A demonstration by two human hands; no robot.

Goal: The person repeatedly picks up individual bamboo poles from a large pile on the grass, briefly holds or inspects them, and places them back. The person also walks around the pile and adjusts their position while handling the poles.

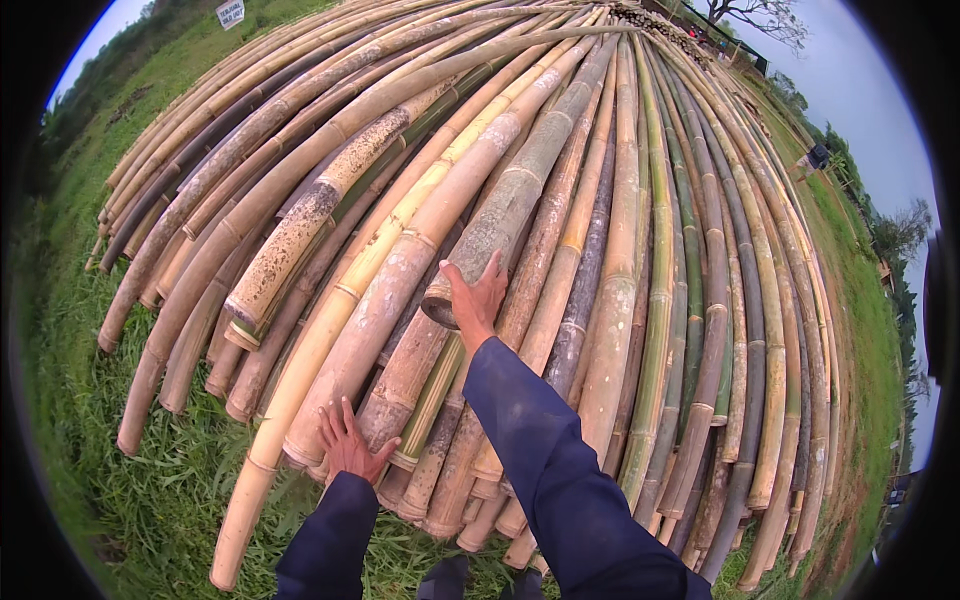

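My right hand (478, 298) grips the near end of a thick grey-green bamboo pole (510, 200), thumb on its left side and fingers along its right. The dark hollow of that cut end shows just left of my palm. Lower and to the left, my left hand (352, 445) is open, fingers spread, against the end of a shorter-looking brown bamboo pole (405, 370). Its fingertips lie close to a pinkish pole (385, 285). Beyond that pole runs a long pale yellow bamboo pole (345, 295), sticking out nearer than its neighbours.
The bamboo poles fan out in a big pile, their ends uneven. A speckled pole (290, 245) lies at the left, and green poles (660, 300) at the right. Grass (170, 490) borders the pile. My shoes show at the lower edge. A white sign (230, 13) stands far left.
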